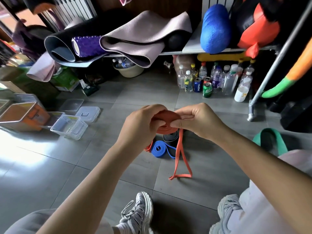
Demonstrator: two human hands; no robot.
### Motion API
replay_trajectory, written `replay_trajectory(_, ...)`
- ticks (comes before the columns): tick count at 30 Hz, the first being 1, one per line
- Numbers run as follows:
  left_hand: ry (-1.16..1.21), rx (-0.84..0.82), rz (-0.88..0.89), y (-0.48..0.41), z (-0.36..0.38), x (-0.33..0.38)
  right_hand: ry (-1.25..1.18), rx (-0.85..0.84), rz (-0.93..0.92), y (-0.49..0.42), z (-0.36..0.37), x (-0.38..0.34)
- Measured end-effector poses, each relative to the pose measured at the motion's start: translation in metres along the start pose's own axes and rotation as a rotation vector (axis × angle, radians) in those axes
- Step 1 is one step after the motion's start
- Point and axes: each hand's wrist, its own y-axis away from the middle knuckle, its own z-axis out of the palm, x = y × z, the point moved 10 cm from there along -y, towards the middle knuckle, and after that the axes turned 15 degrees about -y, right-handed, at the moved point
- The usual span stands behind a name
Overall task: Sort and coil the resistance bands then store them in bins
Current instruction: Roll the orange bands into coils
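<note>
**Resistance band is coiled by hand over a gym storeroom floor**

A red band point(167, 115) is gripped as a coil between the left hand point(141, 125) and right hand point(197, 120), both curled round it, with its loose tail hung down to the grey tiled floor point(50, 166). A blue band point(160, 149) and a dark band point(170, 137) are laid coiled just below. Clear bins point(69, 126) are set at left, rolled mats point(145, 36) are piled on a shelf point(172, 52), and bottles point(217, 78) are lined up beneath.

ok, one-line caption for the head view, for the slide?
Left hand and right hand grip a part-coiled orange band, its loose tail hanging down near a coiled blue band.
</note>
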Motion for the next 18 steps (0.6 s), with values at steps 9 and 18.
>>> replay_trajectory(9,0.708,0.138,-0.258,0.009,-0.011,-0.037,-0.071,0.025,-0.054,0.003,-0.002,-0.008)
replay_trajectory(18,1.239,-0.008,-0.516,0.029,0.036,-0.035,-0.170,0.019,-0.112,0.003,-0.002,-0.016)
